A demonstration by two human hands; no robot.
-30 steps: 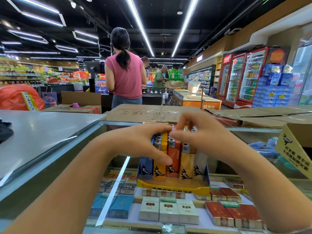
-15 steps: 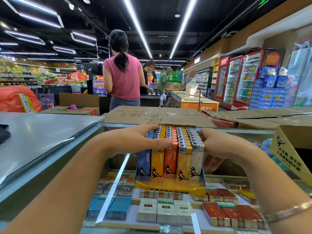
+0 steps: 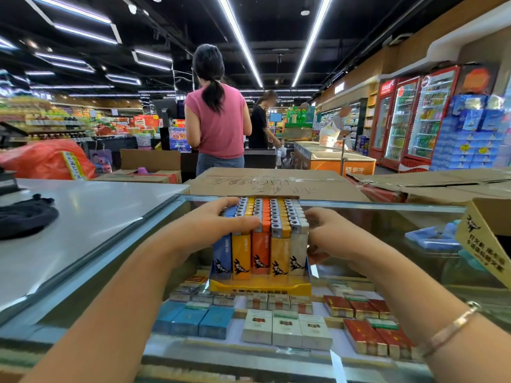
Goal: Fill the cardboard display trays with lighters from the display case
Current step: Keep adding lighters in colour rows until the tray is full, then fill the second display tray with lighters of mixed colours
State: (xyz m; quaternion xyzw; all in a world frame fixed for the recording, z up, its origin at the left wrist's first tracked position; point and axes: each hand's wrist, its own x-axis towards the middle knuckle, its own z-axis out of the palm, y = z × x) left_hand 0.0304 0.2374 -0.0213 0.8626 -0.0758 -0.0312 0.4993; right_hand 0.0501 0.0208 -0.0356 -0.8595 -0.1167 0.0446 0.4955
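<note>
So a second back both hands were up on top of the lighters [image 3: 261,233], pinching and fiddling with the caps, and now they've slid down to either side of the block, which to me says the fiddling part is over and this tray's pretty much packed: five colour columns, blue, yellow, orange, yellow, white, all upright and tight in the yellow-fronted cardboard display tray [image 3: 260,286], no gap that I can spot from here. The tray sits on the glass display case [image 3: 373,214], right in the middle of its top, with cigarette packs [image 3: 286,327] showing through the glass underneath it. Left hand [image 3: 213,226] is laid across the left side of the tray, fingers fairly straight and together, reaching over the caps of the blue and yellow rows with the thumb pressed along the front, more a flat press than a grab. Right hand [image 3: 329,237] is against the right side of the tray at the white column, fingers curled in toward it (can't honestly tell whether it's gripping the lighters or just bracing them, the fingertips are tucked out of sight). Off to the right of the tray, at the far edge of the case, there's another cardboard box [image 3: 486,239] with the same logo, open and angled. My guess is they're squaring the block up before moving on.
</note>
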